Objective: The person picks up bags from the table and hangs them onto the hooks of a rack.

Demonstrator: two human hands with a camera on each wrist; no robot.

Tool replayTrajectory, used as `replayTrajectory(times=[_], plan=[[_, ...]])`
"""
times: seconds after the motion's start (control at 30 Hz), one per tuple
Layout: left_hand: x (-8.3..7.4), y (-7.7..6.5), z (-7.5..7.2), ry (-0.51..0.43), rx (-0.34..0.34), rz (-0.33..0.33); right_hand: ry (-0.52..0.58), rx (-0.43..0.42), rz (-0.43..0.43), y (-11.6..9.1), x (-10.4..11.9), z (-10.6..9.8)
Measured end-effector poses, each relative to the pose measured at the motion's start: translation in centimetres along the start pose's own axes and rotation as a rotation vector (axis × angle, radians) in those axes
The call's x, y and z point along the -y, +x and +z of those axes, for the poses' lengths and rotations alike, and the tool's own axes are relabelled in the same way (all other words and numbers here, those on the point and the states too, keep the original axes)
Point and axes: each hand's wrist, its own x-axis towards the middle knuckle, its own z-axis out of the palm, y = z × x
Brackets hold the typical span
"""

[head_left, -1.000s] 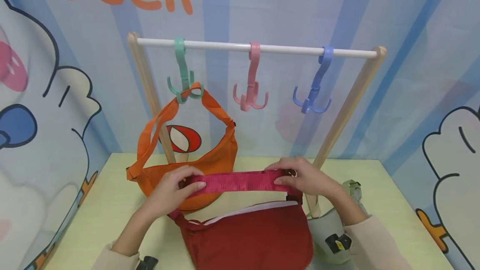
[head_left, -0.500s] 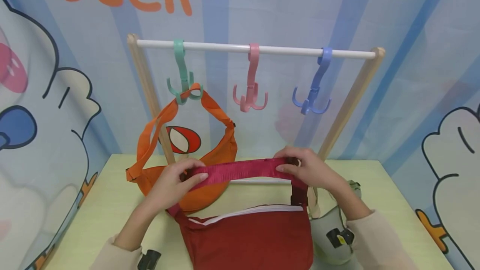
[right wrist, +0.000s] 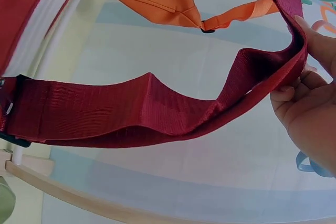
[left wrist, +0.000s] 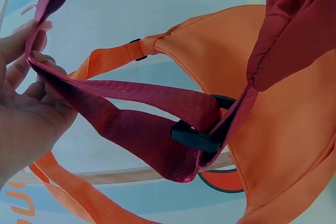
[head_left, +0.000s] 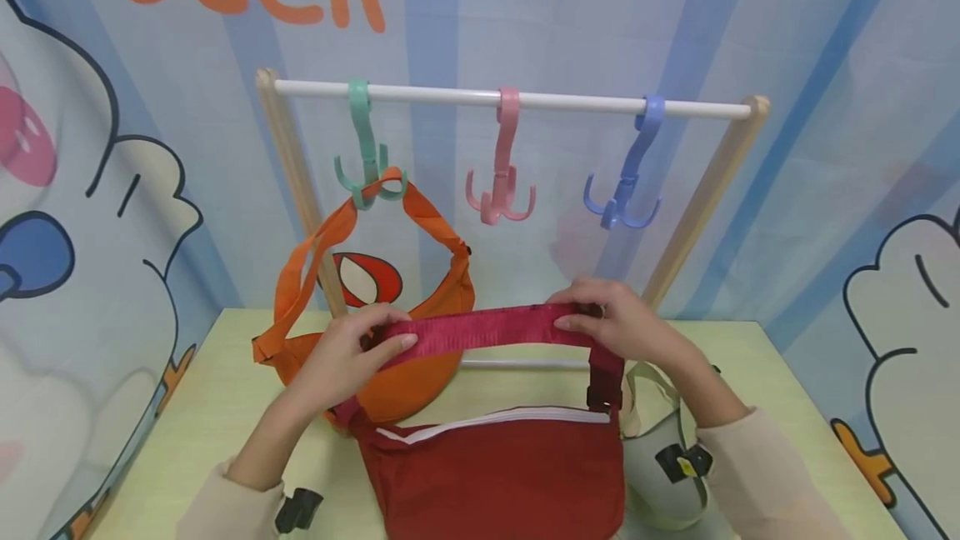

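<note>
Both hands hold up the crimson strap (head_left: 480, 332) of a dark red bag (head_left: 498, 473) with a white zipper. My left hand (head_left: 352, 357) pinches the strap's left part between thumb and fingers, and my right hand (head_left: 618, 319) pinches its right part. Between them the strap is stretched nearly level. In the left wrist view a black buckle (left wrist: 197, 137) joins the folded strap (left wrist: 142, 95) below the left hand (left wrist: 31, 93). The right wrist view has the doubled strap (right wrist: 105, 111) running from the right hand (right wrist: 310, 87) down to the bag's zippered edge.
A rack with a white bar (head_left: 427, 92) carries a green hook (head_left: 365, 140), a pink hook (head_left: 501, 165) and a blue hook (head_left: 630, 165). An orange bag (head_left: 442, 298) hangs from the green hook. A grey-green bag (head_left: 660, 465) lies at the right on the pale yellow table (head_left: 172, 423).
Both hands have risen with the strap, moving a little toward the rack, the right hand more so and slightly rightward. The red bag's right strap end has straightened upward.
</note>
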Motion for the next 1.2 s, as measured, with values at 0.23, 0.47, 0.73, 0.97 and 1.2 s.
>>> replayTrajectory(times=[0.23,0.47,0.73,0.97,1.2], plan=[[-0.3,0.4,-0.4,0.027,0.001,-0.009,-0.011,0.019,-0.031,0.5,0.4,-0.6],[-0.4,0.7,-0.7,0.025,-0.012,-0.003,-0.047,-0.003,0.009,0.9,1.0,-1.0],[-0.8,1.0,-1.0,0.031,-0.029,0.004,-0.016,-0.058,0.017,1.1,1.1,-1.4],[-0.9,1.1,-1.1,0.026,-0.029,0.013,-0.037,-0.071,0.005,1.2,1.2,-1.6],[-1.1,1.2,-1.2,0.025,-0.03,0.014,-0.07,-0.086,-0.032,1.4,1.2,-1.9]])
